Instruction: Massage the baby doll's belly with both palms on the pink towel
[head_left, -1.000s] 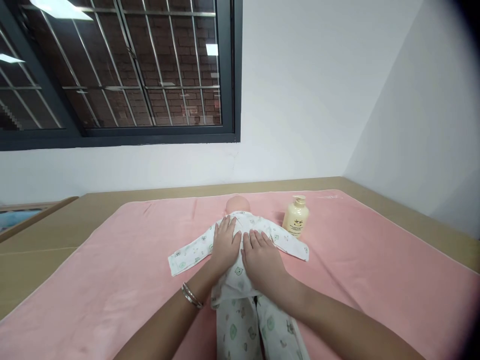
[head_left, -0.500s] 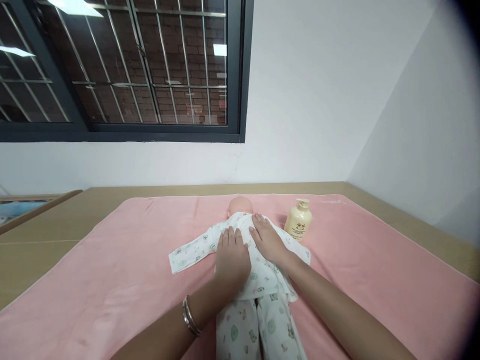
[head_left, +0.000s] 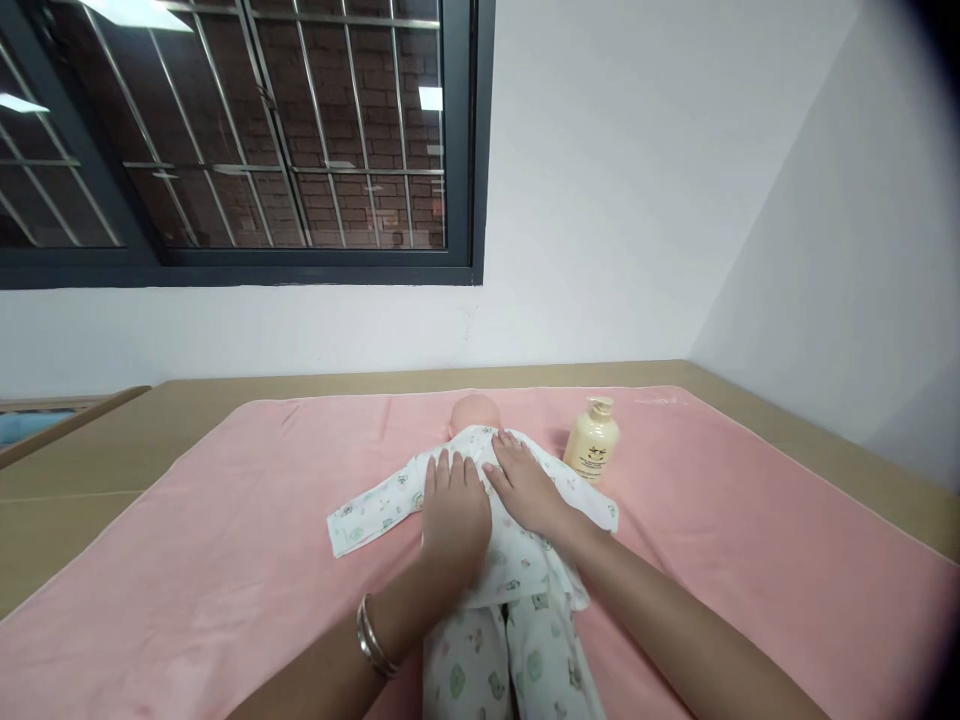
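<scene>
A baby doll (head_left: 475,412) lies on a pink sheet (head_left: 247,520), its bald head towards the wall and its face out of sight. It wears a white printed top (head_left: 517,560) with the sleeves spread to both sides, and matching trousers (head_left: 469,665) that run off the lower edge. My left hand (head_left: 456,515) rests flat on the left part of the top, fingers stretched towards the head. On the upper right part lies my right hand (head_left: 529,485), also flat, its fingers pointing up and left. Neither hand grips anything.
A pale yellow pump bottle (head_left: 592,442) stands just right of the doll's shoulder. Wood-coloured surface (head_left: 97,515) borders the sheet. Behind rises a white wall (head_left: 585,220) with a dark-framed, barred window (head_left: 285,130). Something blue (head_left: 30,427) shows beyond a wooden edge at far left.
The whole view has shifted slightly, so the things sit a little further left. Both hands stay flat on the doll's top, with only slight movement.
</scene>
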